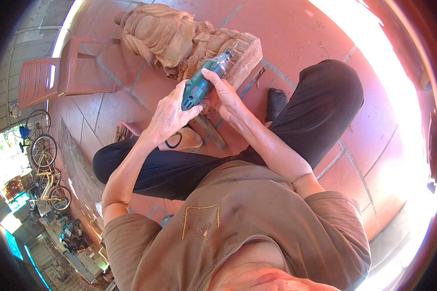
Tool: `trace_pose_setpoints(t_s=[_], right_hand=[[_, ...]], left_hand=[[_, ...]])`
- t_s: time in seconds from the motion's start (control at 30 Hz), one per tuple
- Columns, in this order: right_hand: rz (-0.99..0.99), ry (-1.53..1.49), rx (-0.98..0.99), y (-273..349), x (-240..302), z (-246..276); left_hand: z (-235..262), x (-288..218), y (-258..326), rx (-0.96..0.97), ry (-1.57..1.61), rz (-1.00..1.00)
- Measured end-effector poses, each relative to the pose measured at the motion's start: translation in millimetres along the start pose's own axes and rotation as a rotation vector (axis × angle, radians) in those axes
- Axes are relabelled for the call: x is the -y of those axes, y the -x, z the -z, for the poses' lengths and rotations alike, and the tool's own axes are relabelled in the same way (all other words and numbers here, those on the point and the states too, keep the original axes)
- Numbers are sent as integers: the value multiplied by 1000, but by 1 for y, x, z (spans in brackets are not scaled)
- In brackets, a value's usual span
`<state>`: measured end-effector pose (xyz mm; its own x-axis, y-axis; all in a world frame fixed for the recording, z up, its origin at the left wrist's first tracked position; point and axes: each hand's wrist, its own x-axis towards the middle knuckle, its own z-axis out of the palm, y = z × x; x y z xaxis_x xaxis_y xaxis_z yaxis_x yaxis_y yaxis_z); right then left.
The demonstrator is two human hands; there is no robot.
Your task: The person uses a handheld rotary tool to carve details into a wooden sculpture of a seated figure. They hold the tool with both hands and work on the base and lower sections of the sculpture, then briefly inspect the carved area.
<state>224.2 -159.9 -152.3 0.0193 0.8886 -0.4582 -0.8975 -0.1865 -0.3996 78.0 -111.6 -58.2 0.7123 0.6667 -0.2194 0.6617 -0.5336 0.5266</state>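
Note:
A green rotary tool is held between both my hands, its thin bit pointing up and right at the base end of a carved wooden statue. My left hand wraps the rear of the tool's body. Closer to the nose, my right hand grips it with the thumb laid along the top. The statue lies on its side, with folded robes carved on its body and a squared block at its right end. Whether the bit touches the wood I cannot tell.
Under my legs a wooden bar lies on the red tiled floor. A reddish plastic chair stands at the left. Bicycles and a cluttered bench are farther left. Wood chips lie scattered at the upper right.

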Motion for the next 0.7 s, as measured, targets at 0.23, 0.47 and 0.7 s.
trace_pose_setpoints(t_s=[0.23,0.47,0.7], right_hand=[[-23,3,17,-1,1,0],[-32,7,0,0,2,-1],[-10,12,0,4,4,-2]], left_hand=[[-2,-2,1,-3,4,22],[0,-1,0,6,8,9],[-1,1,1,4,26,-10]])
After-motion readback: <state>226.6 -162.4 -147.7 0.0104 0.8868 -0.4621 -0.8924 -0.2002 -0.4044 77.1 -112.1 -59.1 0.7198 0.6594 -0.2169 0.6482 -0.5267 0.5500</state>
